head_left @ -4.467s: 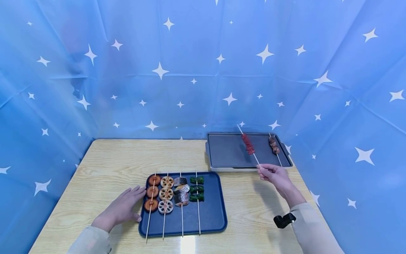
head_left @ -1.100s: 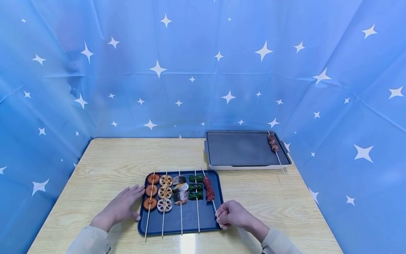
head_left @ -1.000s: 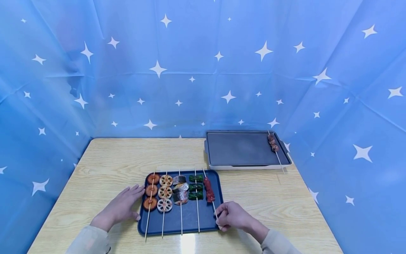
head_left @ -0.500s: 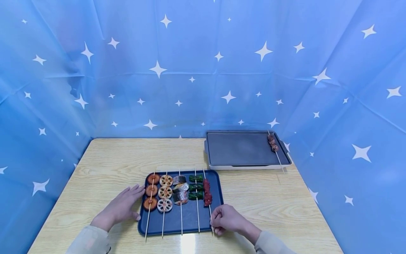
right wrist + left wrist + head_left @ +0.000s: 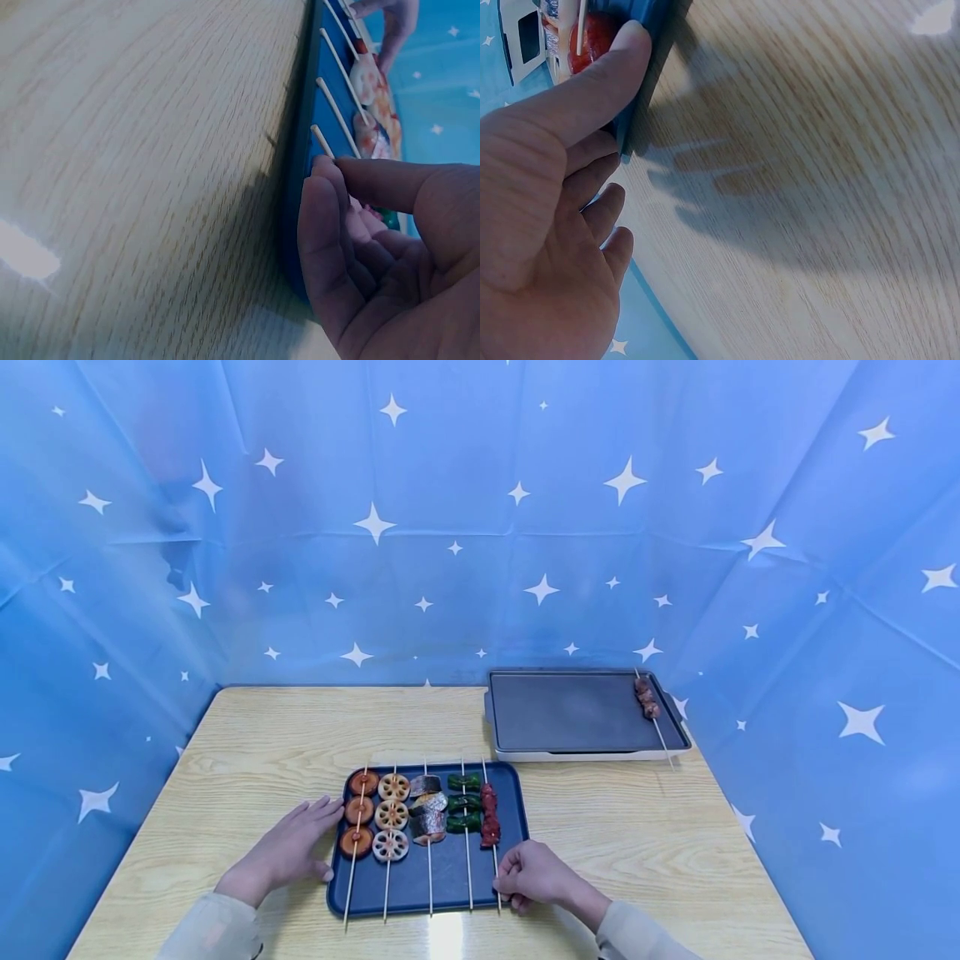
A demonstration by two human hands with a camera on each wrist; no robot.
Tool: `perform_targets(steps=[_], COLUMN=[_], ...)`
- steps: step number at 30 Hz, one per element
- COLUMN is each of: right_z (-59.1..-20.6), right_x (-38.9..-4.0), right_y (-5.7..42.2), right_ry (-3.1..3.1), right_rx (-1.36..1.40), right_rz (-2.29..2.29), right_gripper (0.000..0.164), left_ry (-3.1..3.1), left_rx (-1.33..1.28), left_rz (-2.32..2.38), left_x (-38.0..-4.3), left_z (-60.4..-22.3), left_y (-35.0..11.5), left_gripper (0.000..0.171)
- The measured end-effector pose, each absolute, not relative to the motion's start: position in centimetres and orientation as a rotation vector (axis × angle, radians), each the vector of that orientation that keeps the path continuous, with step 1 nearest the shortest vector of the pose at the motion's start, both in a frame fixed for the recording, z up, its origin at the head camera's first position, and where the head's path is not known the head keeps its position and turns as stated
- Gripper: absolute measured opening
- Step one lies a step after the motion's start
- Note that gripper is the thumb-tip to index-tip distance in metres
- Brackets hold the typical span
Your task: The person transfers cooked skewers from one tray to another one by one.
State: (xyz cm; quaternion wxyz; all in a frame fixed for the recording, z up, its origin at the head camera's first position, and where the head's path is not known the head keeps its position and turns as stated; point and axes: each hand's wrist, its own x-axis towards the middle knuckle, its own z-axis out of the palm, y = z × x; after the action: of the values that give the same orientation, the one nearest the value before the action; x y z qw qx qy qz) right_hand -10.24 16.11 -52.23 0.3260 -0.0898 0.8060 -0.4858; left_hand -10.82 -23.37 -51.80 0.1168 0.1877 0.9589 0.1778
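Five skewers lie side by side on the blue tray (image 5: 510, 868) in the head view, sticks pointing toward the person, food ends away. Red meat skewer (image 5: 490, 814) is the rightmost; its long axis runs near-to-far, and its near end sits at the right hand (image 5: 531, 878). Fingertips are curled at the stick end by the tray's near right corner; can't tell if it's pinched or just touched. Left hand (image 5: 288, 852) is flat and relaxed on the table (image 5: 262, 735), fingers at the tray's left edge, well apart from that skewer. One more skewer (image 5: 649, 706) sits far right on the griddle (image 5: 570, 714).

Left wrist view: left hand (image 5: 551, 217) with straight fingers, thumb against the tray rim (image 5: 641, 82).

Right wrist view: right hand (image 5: 382, 247) curled loosely, fingertips at the tray edge (image 5: 300, 172) next to the nearest stick end (image 5: 321, 140). Grip unclear.
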Motion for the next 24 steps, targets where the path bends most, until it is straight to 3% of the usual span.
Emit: perform_targets(steps=[12,24], right_z=[-51.9,-49.6], right_x=[-11.0,-13.8], right_y=[17.0,20.9], right_ry=[2.165,2.267], right_rx=[-0.267,-0.206], right_rz=[-1.202,-1.251], right_gripper=[0.015,0.019], left_ry=[2.817,2.811], left_rx=[0.562,0.556], left_rz=[0.529,0.528], left_x=[-10.8,-10.7], left_z=[-51.7,-51.6], left_y=[-23.4,-23.3], left_gripper=[0.087,0.087])
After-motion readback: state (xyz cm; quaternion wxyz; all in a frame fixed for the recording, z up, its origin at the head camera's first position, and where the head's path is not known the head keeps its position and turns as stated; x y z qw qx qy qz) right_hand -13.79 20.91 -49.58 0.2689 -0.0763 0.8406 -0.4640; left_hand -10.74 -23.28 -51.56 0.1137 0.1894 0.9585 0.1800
